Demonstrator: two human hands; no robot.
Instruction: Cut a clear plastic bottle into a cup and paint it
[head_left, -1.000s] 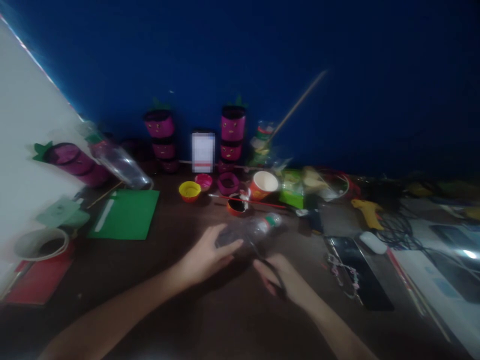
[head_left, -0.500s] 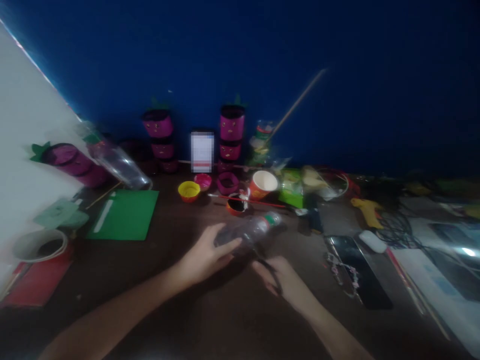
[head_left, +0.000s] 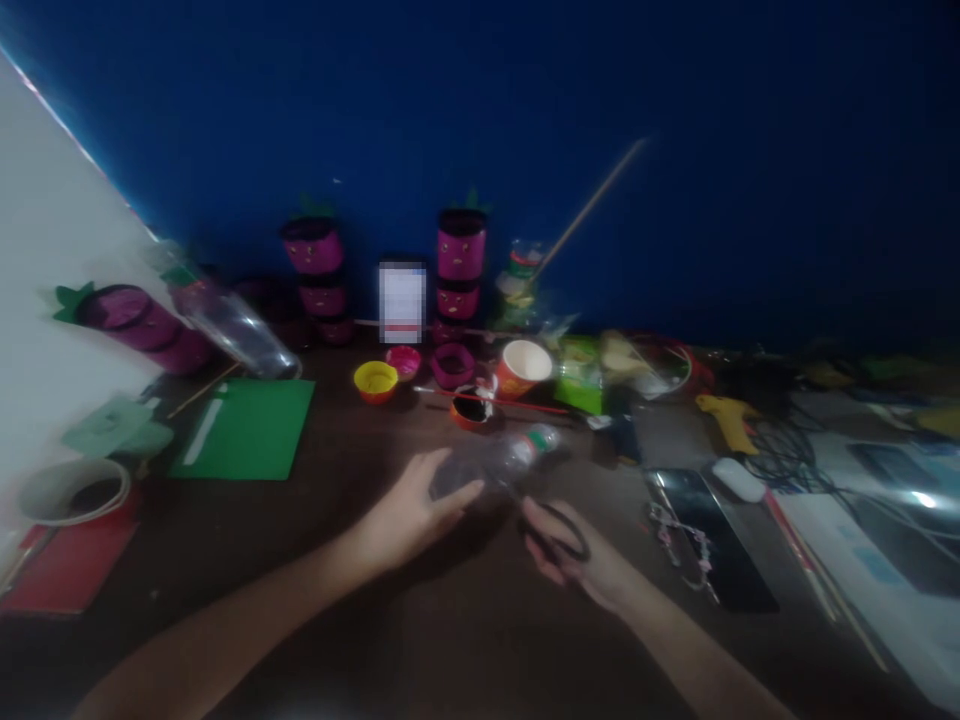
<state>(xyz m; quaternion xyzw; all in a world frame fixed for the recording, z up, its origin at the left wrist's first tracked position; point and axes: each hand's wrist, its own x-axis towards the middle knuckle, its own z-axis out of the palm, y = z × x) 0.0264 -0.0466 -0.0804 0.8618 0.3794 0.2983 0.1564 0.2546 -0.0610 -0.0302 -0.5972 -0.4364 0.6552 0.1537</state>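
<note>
My left hand (head_left: 431,500) is wrapped round the lower part of a clear plastic bottle (head_left: 517,452), which lies tilted above the table with its neck and green label band pointing up to the right. In my right hand (head_left: 566,550) is a pair of scissors (head_left: 579,537) with dark handles, the fingers through the loops. Their blades reach up and left to the bottle's side, near its middle. Blur hides how far the blades are parted and whether they pass through the plastic. Beyond the bottle stand a small cup of dark paint (head_left: 471,408) and a paper cup (head_left: 526,368).
Purple painted bottle figures (head_left: 460,260) line the blue wall beside a phone with a lit screen (head_left: 402,302). A green sheet (head_left: 247,440) and another clear bottle (head_left: 240,330) lie left. On the right are a dark phone (head_left: 720,540), a yellow glue gun (head_left: 727,422) and cables.
My right hand has shifted slightly right and turned, so the scissor loops show more widely. The left hand still holds the bottle in nearly the same place.
</note>
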